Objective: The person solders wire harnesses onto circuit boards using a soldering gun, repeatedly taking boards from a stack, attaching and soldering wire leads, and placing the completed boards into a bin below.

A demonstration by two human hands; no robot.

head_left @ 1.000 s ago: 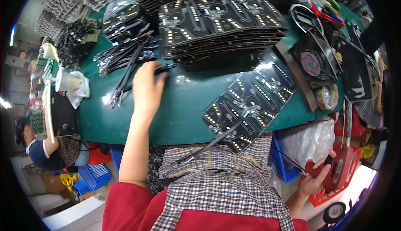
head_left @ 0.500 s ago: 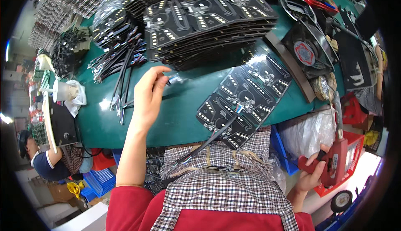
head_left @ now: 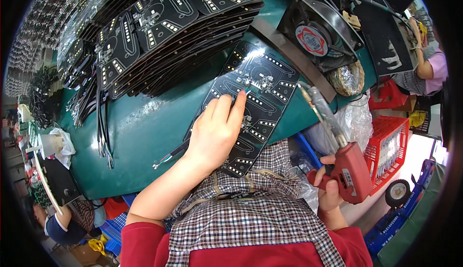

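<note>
My left hand (head_left: pixel 214 132) reaches over a black circuit board (head_left: pixel 263 105) with rows of small light-coloured LEDs. Its fingers are closed on a black cable, with the index fingertip by the coloured wire ends (head_left: pixel 248 90) at the board's central parts. Most of this cable is hidden under the hand; its other end (head_left: pixel 166 160), with bared coloured wires, sticks out at the lower left. My right hand (head_left: pixel 330 192) grips a red soldering gun (head_left: pixel 354 173) by its handle. The gun's metal tip (head_left: pixel 305 91) points up beside the board's right edge, apart from it.
A tall stack of similar boards (head_left: pixel 178 30) stands at the back left, with bundled cables (head_left: pixel 102 127) hanging beside it. A dark bar (head_left: pixel 294 57) and a fan (head_left: pixel 316 38) lie at the right. A red crate (head_left: pixel 388 144) stands below; co-workers sit on both sides.
My left hand has moved right, from beside the loose cables onto the board. The soldering gun has come up and leftward, nearer the board. The whole view has shifted with my head.
</note>
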